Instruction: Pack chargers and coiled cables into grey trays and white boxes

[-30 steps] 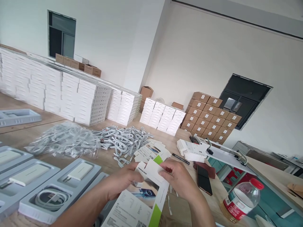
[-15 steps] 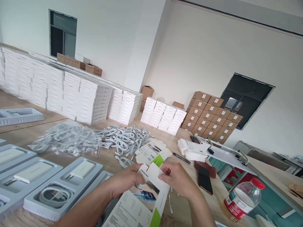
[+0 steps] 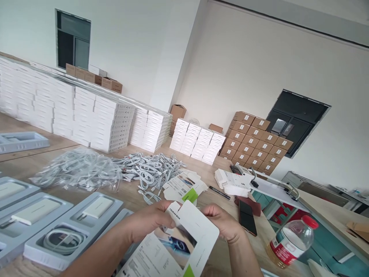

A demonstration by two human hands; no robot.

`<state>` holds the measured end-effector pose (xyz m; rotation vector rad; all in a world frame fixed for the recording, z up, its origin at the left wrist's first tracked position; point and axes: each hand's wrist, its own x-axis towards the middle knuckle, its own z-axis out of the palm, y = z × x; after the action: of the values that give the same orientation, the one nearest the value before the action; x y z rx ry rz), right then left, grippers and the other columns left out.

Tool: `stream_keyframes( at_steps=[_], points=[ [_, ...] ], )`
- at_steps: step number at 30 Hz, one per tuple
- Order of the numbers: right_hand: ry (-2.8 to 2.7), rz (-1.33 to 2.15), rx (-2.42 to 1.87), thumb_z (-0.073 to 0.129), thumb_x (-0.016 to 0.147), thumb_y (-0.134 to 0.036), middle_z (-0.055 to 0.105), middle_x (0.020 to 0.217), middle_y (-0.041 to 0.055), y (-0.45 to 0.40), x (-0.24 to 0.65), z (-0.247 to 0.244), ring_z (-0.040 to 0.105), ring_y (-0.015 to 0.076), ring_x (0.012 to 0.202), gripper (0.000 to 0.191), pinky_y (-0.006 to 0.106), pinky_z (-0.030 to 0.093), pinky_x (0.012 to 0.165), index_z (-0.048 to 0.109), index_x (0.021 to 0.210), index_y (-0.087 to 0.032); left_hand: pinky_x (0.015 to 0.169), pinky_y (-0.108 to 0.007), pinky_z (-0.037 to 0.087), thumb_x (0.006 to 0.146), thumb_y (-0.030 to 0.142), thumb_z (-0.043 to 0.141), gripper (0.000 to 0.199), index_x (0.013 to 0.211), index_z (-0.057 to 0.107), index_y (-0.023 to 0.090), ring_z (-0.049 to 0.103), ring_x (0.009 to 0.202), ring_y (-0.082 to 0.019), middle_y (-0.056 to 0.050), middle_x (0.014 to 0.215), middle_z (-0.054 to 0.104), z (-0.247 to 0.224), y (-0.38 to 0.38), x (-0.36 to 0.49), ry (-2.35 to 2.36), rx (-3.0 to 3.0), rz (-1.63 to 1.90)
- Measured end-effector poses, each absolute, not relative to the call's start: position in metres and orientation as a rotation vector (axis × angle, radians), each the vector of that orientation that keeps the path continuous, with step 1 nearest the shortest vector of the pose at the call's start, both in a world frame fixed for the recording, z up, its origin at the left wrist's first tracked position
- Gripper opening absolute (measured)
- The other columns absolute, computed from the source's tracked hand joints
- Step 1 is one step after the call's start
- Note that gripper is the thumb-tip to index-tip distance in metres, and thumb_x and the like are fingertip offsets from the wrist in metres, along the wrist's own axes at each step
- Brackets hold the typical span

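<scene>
A flat printed carton sleeve (image 3: 184, 242), white with a green stripe and a product photo, is held in front of me by both hands. My left hand (image 3: 148, 221) grips its upper left edge. My right hand (image 3: 223, 223) holds the upper right, where a white flap stands out wide. Just beyond lies a small stack of the same flat sleeves (image 3: 184, 186) on the wooden table (image 3: 132, 196). At the left are grey moulded trays (image 3: 72, 231) holding white chargers and a coiled cable.
Heaps of white cables (image 3: 150, 169), some bagged (image 3: 77, 169), lie mid-table. Stacks of white boxes (image 3: 86, 115) line the back, brown cartons (image 3: 256, 142) at right. A phone (image 3: 247, 217), a pen (image 3: 219, 192) and a plastic bottle (image 3: 291, 240) sit to the right.
The sleeve's white flap has swung open and outward to the right. My right hand has shifted slightly right along it; my left hand keeps its grip.
</scene>
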<state>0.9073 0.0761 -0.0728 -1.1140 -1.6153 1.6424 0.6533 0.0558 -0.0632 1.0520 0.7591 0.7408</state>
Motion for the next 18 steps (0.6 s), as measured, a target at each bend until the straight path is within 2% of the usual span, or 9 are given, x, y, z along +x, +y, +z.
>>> stream_keyframes(
  at_steps=[4,7,12,18],
  points=[
    [-1.526,1.682,-1.092,0.089,0.053,-0.052,0.065,0.058,-0.0012,0.073,0.904,-0.069,0.049,0.0061,0.046,0.045,0.017,0.033,0.044,0.075,0.070,-0.013,0.062,-0.028,0.048,0.053,0.011,0.068,0.043,0.096,0.071,0.015,0.067,0.070,-0.021,-0.004,0.081,0.077,-0.059,0.053,0.653,0.744,1.033,0.722],
    [-1.491,1.700,-1.087,0.088,0.054,-0.055,0.064,0.058,-0.0014,0.070,0.900,-0.066,0.049,0.0065,0.047,0.046,0.018,0.033,0.046,0.074,0.069,-0.014,0.060,-0.026,0.047,0.053,0.012,0.069,0.038,0.090,0.072,0.015,0.065,0.067,-0.019,-0.001,0.076,0.075,-0.054,0.052,0.652,0.758,1.037,0.724],
    [-1.581,1.781,-1.036,0.091,0.050,-0.049,0.064,0.056,-0.0018,0.067,0.891,-0.063,0.055,0.0095,0.054,0.043,0.020,0.038,0.052,0.075,0.069,-0.014,0.057,-0.024,0.044,0.053,0.012,0.068,0.035,0.087,0.073,0.015,0.061,0.064,-0.017,0.001,0.073,0.071,-0.048,0.049,0.650,0.729,1.109,0.682],
    [-1.600,1.771,-1.091,0.090,0.049,-0.049,0.067,0.060,-0.0018,0.065,0.888,-0.060,0.054,0.0083,0.053,0.045,0.019,0.037,0.051,0.077,0.074,-0.014,0.057,-0.023,0.042,0.053,0.012,0.067,0.032,0.084,0.073,0.017,0.060,0.063,-0.017,0.002,0.071,0.070,-0.047,0.047,0.650,0.772,1.138,0.673]
  ],
)
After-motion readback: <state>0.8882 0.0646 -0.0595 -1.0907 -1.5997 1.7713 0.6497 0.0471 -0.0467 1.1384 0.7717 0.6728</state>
